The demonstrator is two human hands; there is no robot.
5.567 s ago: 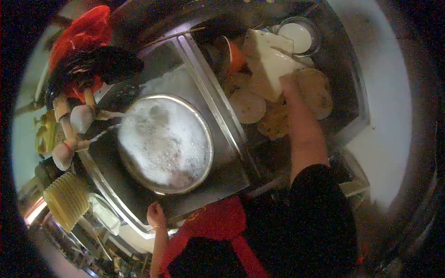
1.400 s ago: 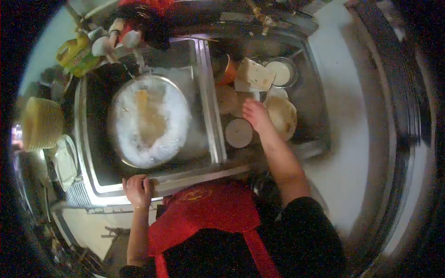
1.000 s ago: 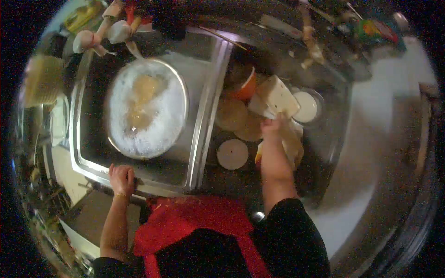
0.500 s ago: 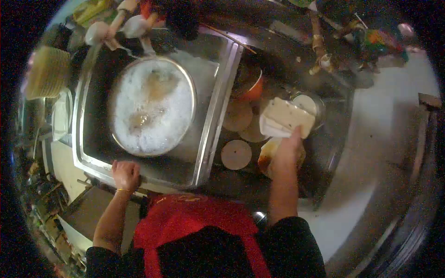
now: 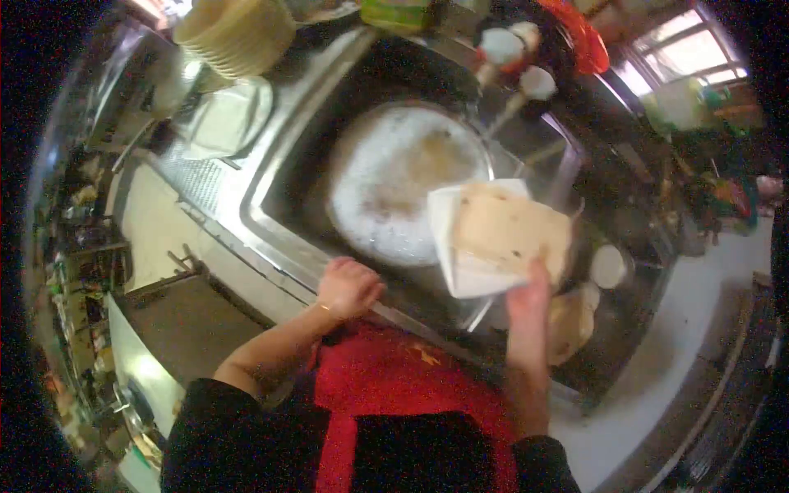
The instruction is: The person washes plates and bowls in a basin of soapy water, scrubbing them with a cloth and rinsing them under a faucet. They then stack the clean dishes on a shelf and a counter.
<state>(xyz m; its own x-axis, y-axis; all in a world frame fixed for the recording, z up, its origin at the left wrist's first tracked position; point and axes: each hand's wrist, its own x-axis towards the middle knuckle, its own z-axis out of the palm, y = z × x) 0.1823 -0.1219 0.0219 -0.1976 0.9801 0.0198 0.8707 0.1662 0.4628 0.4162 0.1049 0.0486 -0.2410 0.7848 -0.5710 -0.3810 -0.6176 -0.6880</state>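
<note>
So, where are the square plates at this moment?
In the head view the square plates are right of centre, lifted in the right hand beside the foamy basin. The left hand rests on the sink edge.

Sink unit: a shiny metal sink (image 5: 271, 177) with 2 bowls side by side and a flat ribbed part on its left.
Left bowl: a big round metal pan (image 5: 403, 185) full of white foam sits in it.
Right bowl: round plates (image 5: 575, 316) and a small round white dish (image 5: 608, 265) lie in it, close together.
Ribbed part: a white plate (image 5: 222, 123) lies on it, just beside a stack of pale yellow bowls (image 5: 238, 33).
Front rim: the left hand (image 5: 349, 287) rests on it, near the pan.
Counter: a pale flat top (image 5: 657, 403) runs along the right of the sink.
</note>
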